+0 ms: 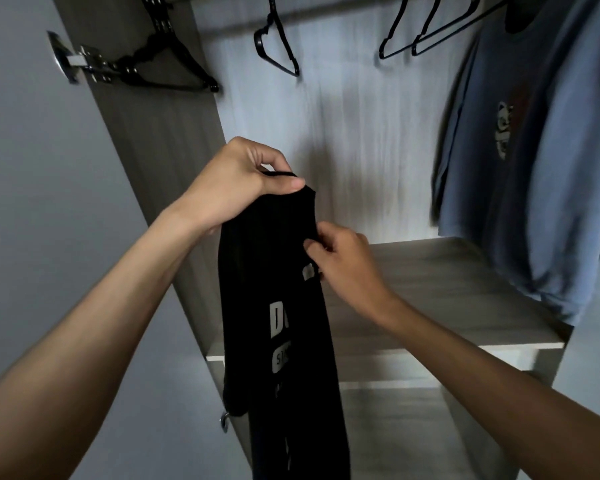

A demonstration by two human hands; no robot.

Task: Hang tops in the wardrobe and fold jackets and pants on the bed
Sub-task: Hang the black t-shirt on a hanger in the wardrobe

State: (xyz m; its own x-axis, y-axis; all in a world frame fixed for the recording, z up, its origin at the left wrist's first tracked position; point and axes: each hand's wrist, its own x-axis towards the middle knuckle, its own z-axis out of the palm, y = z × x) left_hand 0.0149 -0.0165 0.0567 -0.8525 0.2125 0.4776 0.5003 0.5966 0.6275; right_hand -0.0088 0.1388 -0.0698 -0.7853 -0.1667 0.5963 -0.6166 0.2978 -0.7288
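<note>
Two hands engaged | black printed cotton top (278, 306) gripped at collar by left hand (236, 185), pinched by right hand (340, 261) | empty black wire hanger (278, 46) should be threaded through neckline first.

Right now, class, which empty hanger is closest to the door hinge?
The thick black hanger at far left, beside the hinge; the thin hangers hang further right.

- Top (257, 306) hangs down from left hand (232, 185) fingers; right hand (347, 261) fingers pinch its edge, just below and right.
- Hangers (278, 46) above the fingers, further back.
- Shelf (430, 289) behind and below the fingers.
- Hung T-shirt (534, 168) well right of the fingers, over the shelf.
</note>
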